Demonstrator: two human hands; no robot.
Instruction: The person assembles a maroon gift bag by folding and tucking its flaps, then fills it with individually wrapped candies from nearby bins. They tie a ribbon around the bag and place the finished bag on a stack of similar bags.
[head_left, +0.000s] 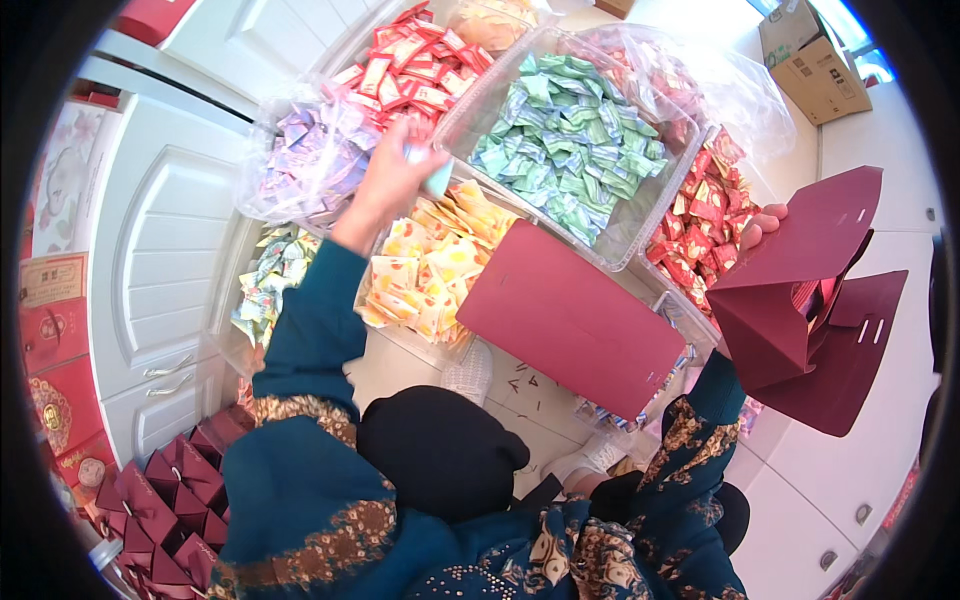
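Observation:
My left hand (394, 169) holds a small pale green packet (438, 178), partly hidden by the fingers and a little blurred. It hovers between red-and-white packets (405, 67), purple packets (322, 150) in a clear bag and yellow-and-white sachets (442, 262). On the right, my right hand (763, 223) grips an open maroon folding gift box (765, 322) by its side; only the fingertips show. Something red shows inside the box. Between the hands, a flat maroon card piece (570, 322) lies across the bins' front edge.
A clear plastic bin (634, 251) holds green packets (574, 142). Red-and-gold packets (697, 225) fill the bin to its right. Several folded maroon boxes (165, 510) stand at lower left, near white cabinet doors (161, 225). A cardboard carton (817, 67) sits at upper right.

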